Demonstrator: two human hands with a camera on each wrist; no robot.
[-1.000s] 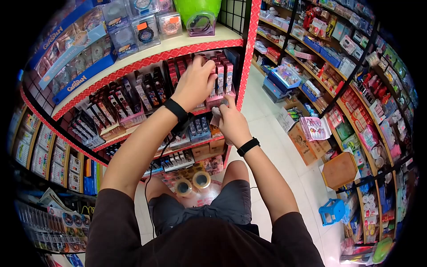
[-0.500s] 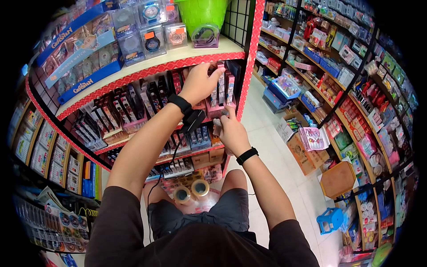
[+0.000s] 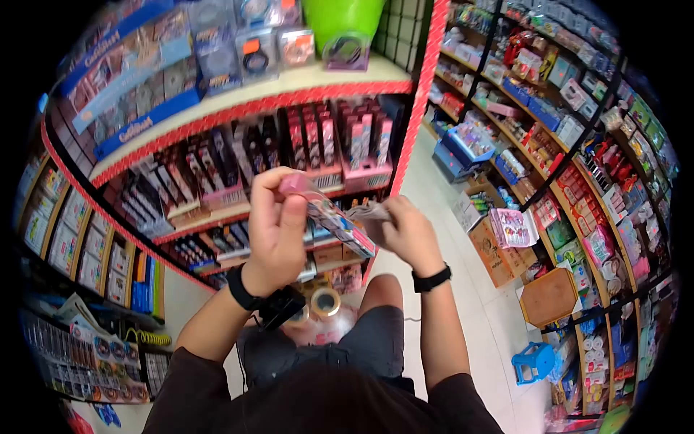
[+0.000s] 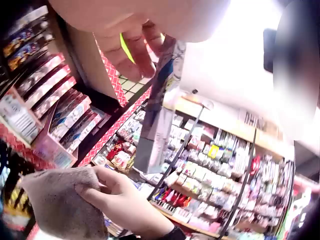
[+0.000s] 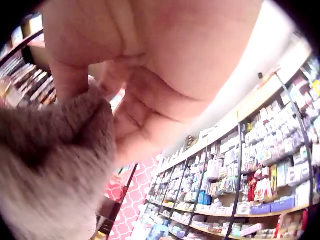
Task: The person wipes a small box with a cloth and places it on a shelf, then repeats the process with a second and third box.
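Note:
My left hand [image 3: 278, 224] grips one end of a long narrow pink package [image 3: 332, 220], held slanting in front of the shelf. In the left wrist view the package [image 4: 159, 115] hangs from the curled fingers. A grey-brown cloth [image 5: 55, 165] is pinched in my right hand [image 3: 410, 235], close to the package's lower end; whether they touch I cannot tell. Behind the hands, upright narrow packages [image 3: 311, 137] stand in pink display boxes [image 3: 369, 172] on the shelf.
Boxed watches [image 3: 256, 58] and a green basket [image 3: 343, 22] stand on the upper shelf. Two tape rolls [image 3: 325, 301] lie low near the knees. Across the aisle are stocked shelves [image 3: 549, 159], a cardboard box [image 3: 495, 249] and a blue stool [image 3: 533, 363].
My left hand has left the shelf and come back toward the body with a package in its grip. My right hand, still with the cloth, has moved right and down, away from the display box.

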